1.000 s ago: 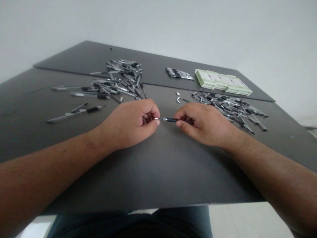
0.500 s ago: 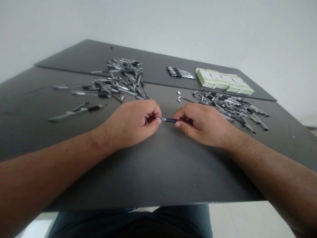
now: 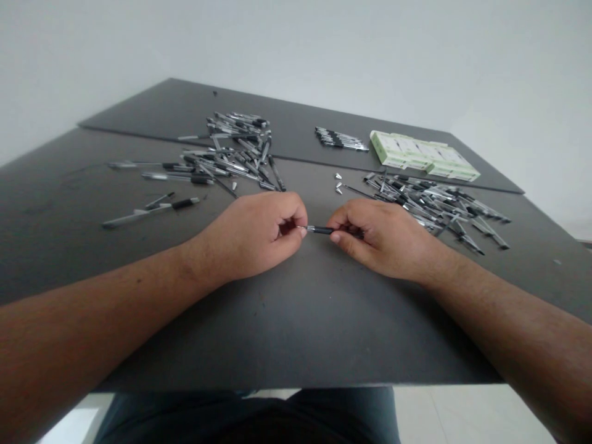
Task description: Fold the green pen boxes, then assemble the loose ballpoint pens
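Observation:
A pen [image 3: 322, 229] with a black grip lies level between my two hands, above the near part of the dark table. The thumb and fingertips of my left hand [image 3: 268, 228] pinch its thin tip end. My right hand [image 3: 383, 237] is wrapped round the black grip and the rest of the barrel, which its fingers mostly hide. Beyond my right hand are small silver pen tips [image 3: 339, 184] and a thin refill [image 3: 358, 191]. Another silver tip [image 3: 234, 185] sits past my left hand.
A large heap of pens [image 3: 240, 154] spreads at the back left, with a few loose pens [image 3: 152, 213] nearer. More pen parts [image 3: 435, 200] are piled on the right. Behind them lie a neat row of pens [image 3: 341, 139] and green-and-white boxes [image 3: 423, 154]. A seam [image 3: 296, 160] crosses the table.
Both hands and the pen appear slightly lower and farther right, as does the whole scene with the camera's shift. The grip on the pen looks the same.

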Demonstrator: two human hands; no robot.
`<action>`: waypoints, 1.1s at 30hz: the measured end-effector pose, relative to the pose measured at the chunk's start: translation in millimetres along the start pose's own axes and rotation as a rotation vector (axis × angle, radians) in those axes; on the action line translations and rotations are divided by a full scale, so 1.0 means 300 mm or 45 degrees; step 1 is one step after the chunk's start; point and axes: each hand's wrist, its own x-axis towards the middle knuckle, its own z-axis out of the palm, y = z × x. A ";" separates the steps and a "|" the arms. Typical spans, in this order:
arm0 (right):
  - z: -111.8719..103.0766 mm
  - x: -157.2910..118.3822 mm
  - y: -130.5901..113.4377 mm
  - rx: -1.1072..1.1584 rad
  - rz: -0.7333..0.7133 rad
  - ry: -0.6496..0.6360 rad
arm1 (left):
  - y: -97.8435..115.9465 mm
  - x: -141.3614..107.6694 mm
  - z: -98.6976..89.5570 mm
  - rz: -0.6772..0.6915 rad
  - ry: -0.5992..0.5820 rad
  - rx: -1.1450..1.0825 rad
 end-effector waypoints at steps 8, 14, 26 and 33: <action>-0.017 -0.003 0.034 -0.025 0.063 0.005 | -0.024 -0.002 -0.009 -0.075 -0.070 -0.191; -0.032 -0.004 0.064 -0.087 0.131 0.062 | -0.076 0.026 -0.065 -0.077 -0.142 0.124; -0.024 -0.003 0.117 -0.097 0.119 0.091 | -0.150 0.018 -0.299 -0.395 0.006 0.550; -0.016 0.003 0.131 -0.104 0.102 0.140 | -0.252 -0.203 -0.373 -0.502 -0.001 0.499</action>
